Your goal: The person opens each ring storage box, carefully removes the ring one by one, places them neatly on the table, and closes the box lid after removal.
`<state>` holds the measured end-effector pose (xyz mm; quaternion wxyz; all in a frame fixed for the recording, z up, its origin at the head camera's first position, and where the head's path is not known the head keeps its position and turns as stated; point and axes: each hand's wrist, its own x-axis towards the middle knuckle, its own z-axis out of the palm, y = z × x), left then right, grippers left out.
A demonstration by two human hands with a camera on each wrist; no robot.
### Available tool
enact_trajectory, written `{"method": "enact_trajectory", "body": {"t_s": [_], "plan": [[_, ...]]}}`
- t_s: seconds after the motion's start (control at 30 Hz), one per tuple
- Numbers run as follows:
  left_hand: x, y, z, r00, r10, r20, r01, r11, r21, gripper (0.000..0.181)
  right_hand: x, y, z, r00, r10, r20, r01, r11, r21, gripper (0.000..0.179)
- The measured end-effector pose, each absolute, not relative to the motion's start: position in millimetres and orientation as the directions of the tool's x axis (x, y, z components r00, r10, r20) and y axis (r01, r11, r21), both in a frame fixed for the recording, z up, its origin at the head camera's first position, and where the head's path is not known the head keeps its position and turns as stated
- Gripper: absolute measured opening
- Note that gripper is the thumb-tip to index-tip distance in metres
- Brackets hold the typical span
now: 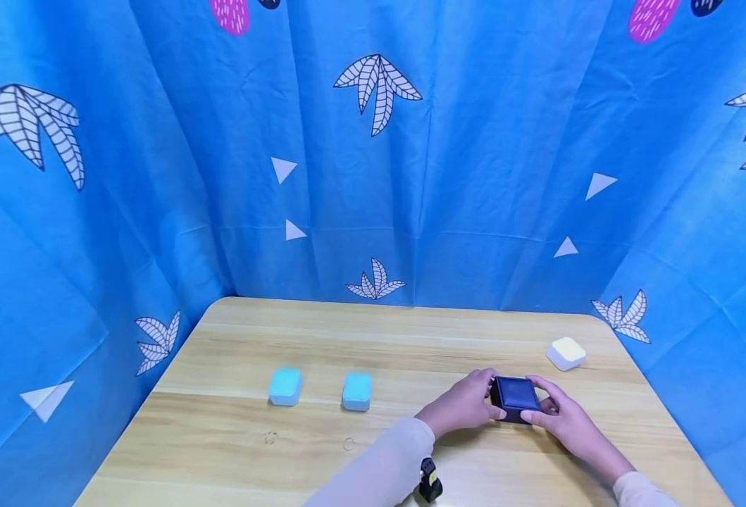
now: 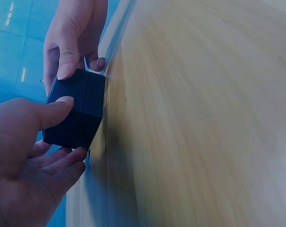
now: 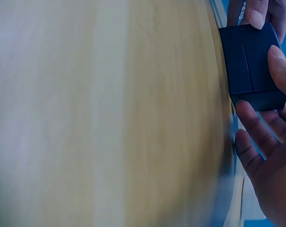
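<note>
A small dark box [image 1: 516,396] with a dark blue top is between both hands at the right side of the table. My left hand [image 1: 464,403] grips its left side, with thumb at the front and fingers behind. On the opposite side my right hand [image 1: 563,417] holds it between thumb and fingers. The left wrist view shows a thin seam round the dark box [image 2: 79,109], like a lid meeting a base. In the right wrist view the box [image 3: 251,66] looks shut, with its underside close to the tabletop.
Two light blue rounded blocks [image 1: 356,391] stand left of the hands on the wooden table [image 1: 271,324]. A white block with a pale yellow top [image 1: 566,353] lies behind the right hand. Blue patterned curtain [image 1: 487,176] surrounds the table's back and sides.
</note>
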<state>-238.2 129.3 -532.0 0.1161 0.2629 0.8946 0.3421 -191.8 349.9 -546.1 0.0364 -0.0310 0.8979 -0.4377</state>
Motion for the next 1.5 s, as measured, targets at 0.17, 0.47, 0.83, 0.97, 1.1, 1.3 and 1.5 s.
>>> {"method": "enact_trajectory", "body": {"t_s": [0.17, 0.47, 0.83, 0.97, 1.1, 1.3, 1.5], "plan": [[-238.6, 118.0, -533.8, -0.829, 0.559, -0.01, 0.395, 0.597, 0.698, 0.061, -194.7, 339.9, -545.4, -0.993, -0.1, -0.058, -0.015, 0.608, -0.794, 0.075], [-235.9, 101.9, -537.9, -0.844, 0.536, 0.012, 0.386, 0.592, 0.707, 0.07, -197.9, 322.0, -545.6, -0.994, -0.1, -0.05, -0.017, 0.582, -0.813, 0.074], [-233.5, 84.7, -539.4, -0.881, 0.473, 0.013, 0.355, 0.643, 0.679, 0.074, -203.3, 298.7, -546.3, -0.992, -0.118, -0.04, -0.032, 0.548, -0.836, 0.074], [-232.0, 77.6, -539.8, -0.884, 0.468, 0.017, 0.351, 0.639, 0.685, 0.075, -203.6, 290.3, -545.3, -0.991, -0.112, -0.067, -0.003, 0.53, -0.848, 0.075], [-230.6, 68.8, -541.6, -0.89, 0.456, 0.014, 0.333, 0.627, 0.704, 0.073, -204.2, 280.9, -546.6, -0.99, -0.116, -0.085, 0.012, 0.523, -0.852, 0.076], [-227.5, 55.2, -540.8, -0.899, 0.438, 0.006, 0.308, 0.622, 0.719, 0.071, -205.0, 265.8, -547.1, -0.989, -0.114, -0.093, 0.018, 0.534, -0.845, 0.076], [-226.3, 41.7, -542.9, -0.905, 0.425, 0.006, 0.291, 0.611, 0.736, 0.073, -204.0, 249.9, -542.2, -0.989, -0.112, -0.1, 0.024, 0.537, -0.844, 0.076]]}}
